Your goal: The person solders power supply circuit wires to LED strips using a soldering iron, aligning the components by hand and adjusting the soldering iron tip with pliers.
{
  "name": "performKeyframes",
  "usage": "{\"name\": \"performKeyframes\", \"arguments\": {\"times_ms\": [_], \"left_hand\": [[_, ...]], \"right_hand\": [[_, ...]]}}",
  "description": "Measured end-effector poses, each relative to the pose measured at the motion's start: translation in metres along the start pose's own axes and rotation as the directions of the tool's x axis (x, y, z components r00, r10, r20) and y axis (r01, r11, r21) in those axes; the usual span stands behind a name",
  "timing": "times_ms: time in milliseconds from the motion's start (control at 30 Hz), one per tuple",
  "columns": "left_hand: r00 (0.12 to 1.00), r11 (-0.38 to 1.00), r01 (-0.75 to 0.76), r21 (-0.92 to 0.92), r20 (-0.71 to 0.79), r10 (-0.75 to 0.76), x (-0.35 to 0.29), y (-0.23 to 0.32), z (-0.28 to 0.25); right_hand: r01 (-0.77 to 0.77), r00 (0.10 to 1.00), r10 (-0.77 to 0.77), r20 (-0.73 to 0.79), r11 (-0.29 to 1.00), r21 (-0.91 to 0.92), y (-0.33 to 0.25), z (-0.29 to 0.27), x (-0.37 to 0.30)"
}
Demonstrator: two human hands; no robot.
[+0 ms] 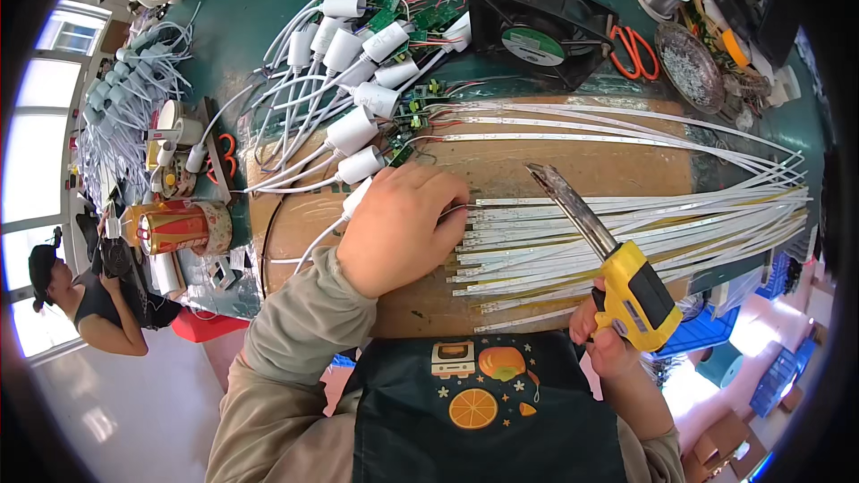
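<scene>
Head view: I see the right hand [611, 353], toward four o'clock, gripping a yellow pistol-shaped tool [626, 275], its metal tip pointing to about eleven. Near the centre, the left hand [398, 237] is curled; I can't tell whether it pinches anything. White strips [573, 241] lie at three o'clock, white caps [343, 51] at eleven.

We see the right hand [608, 337] gripping a yellow soldering gun [637, 291]; left hand [400, 225] curled just beside white strips [573, 231], its grip hidden from us. Beyond: white cylindrical caps [343, 52], black fan [535, 31].
</scene>
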State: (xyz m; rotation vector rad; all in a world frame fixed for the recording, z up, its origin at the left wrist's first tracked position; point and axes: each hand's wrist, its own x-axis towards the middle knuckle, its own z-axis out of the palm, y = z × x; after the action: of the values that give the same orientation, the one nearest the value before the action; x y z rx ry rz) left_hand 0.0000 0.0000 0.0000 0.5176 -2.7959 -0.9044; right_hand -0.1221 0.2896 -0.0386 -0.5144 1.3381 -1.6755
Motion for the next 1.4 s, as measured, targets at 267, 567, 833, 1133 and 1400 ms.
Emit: {"name": "performKeyframes", "arguments": {"times_ms": [267, 567, 833, 1133, 1400], "left_hand": [[0.997, 0.992, -0.062, 0.107, -0.045, 0.067, -0.004, -0.002, 0.006], [0.998, 0.999, -0.013, 0.041, -0.069, 0.016, -0.004, 0.000, 0.003], [0.990, 0.997, -0.081, 0.018, -0.111, 0.082, 0.001, 0.001, 0.005], [0.990, 0.989, -0.113, 0.096, -0.078, 0.121, 0.004, 0.001, 0.007], [0.988, 0.986, -0.106, 0.131, -0.097, 0.119, 0.003, 0.003, 0.009]], "right_hand": [[-0.006, 1.000, 0.007, -0.003, 0.999, 0.031, -0.004, 0.003, 0.001], [-0.001, 1.000, 0.002, -0.013, 1.000, 0.027, -0.005, 0.004, 0.001], [-0.006, 1.000, 0.006, -0.012, 1.000, 0.031, -0.006, 0.005, 0.002], [-0.033, 0.999, 0.033, -0.006, 0.999, 0.030, -0.007, 0.005, 0.001], [-0.045, 0.999, 0.045, -0.010, 0.998, 0.036, -0.007, 0.004, 0.001]]}}
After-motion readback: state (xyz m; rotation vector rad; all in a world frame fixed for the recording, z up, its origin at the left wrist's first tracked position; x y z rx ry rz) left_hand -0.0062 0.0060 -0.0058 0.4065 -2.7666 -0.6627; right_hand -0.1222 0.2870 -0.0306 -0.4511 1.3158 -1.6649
